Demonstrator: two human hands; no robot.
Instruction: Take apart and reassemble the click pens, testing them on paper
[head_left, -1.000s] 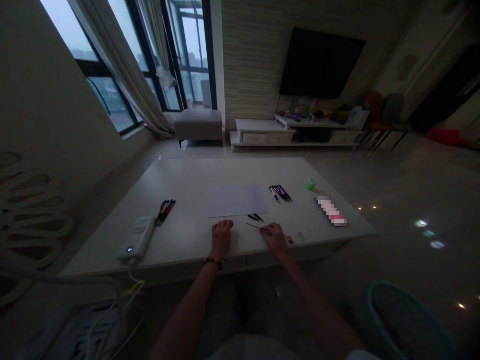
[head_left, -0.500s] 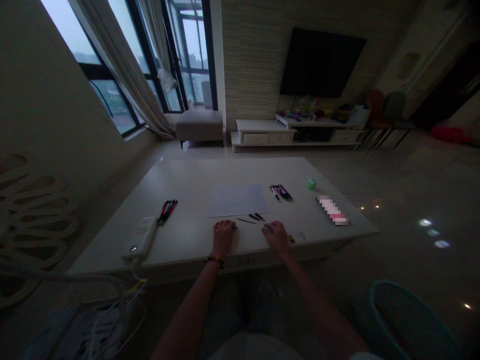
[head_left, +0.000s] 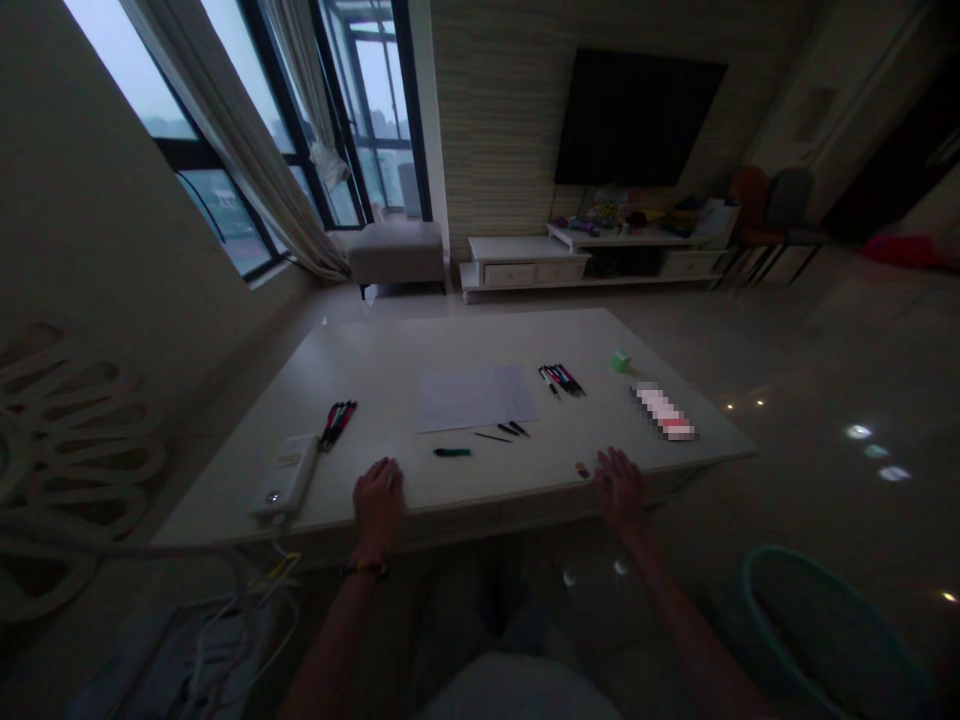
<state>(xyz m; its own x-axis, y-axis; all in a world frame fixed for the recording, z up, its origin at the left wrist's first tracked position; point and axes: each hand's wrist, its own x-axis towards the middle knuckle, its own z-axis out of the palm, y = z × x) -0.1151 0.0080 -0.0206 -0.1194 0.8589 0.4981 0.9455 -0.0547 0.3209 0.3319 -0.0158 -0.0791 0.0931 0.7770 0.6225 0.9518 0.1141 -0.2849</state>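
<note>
Currently, the left hand [head_left: 379,505] rests with fingers curled, any hold hidden; the right hand [head_left: 619,490] rests with fingers [head_left: 616,465] spread, pinching nothing. Both lie at the near edge of the white table [head_left: 375,370]. Just below the paper sheet [head_left: 476,398], a green marker [head_left: 452,452] and thin black pen parts [head_left: 508,430] lie free of both hands.

Short dark-green pen [head_left: 452,452] lying flat on the white table [head_left: 375,370]

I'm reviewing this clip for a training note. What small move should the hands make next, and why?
Probably the left hand should reach for the green pen. It lies alone on the table just below the paper, and the left hand is nearer it than the right hand.
</note>
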